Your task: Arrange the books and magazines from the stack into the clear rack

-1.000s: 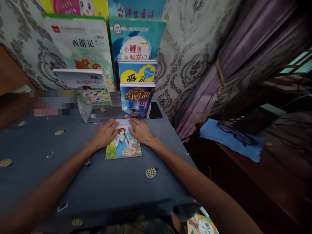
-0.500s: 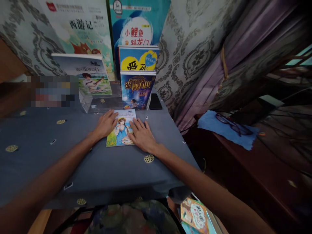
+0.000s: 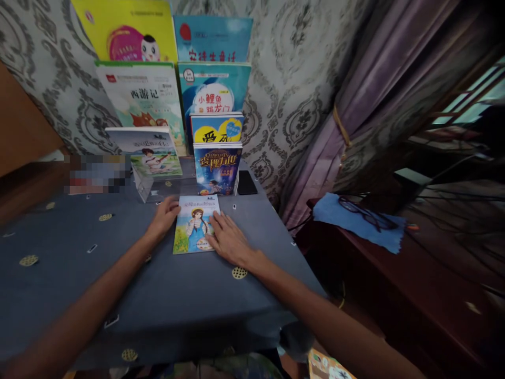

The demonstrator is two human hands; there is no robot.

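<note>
A thin picture book (image 3: 195, 223) with a girl in a blue dress on its cover lies flat on the grey-blue tablecloth (image 3: 158, 284). My left hand (image 3: 164, 217) rests at the book's left edge, fingers curled against it. My right hand (image 3: 225, 238) lies flat with fingers stretched out over the book's lower right corner. Just behind the book stands a clear tiered stand (image 3: 150, 185) with several upright books, the nearest a dark blue one (image 3: 216, 167).
A black phone (image 3: 246, 182) lies right of the stand. Patterned wallpaper and a purple curtain (image 3: 355, 105) rise behind. To the right, a dark wooden surface bears a blue cloth (image 3: 357, 222) with glasses (image 3: 365, 213). The table's right edge is close to my right arm.
My right hand slid from the book's top edge down to its lower right corner. My left hand shifted to the left edge. The view tilted up, showing more books.
</note>
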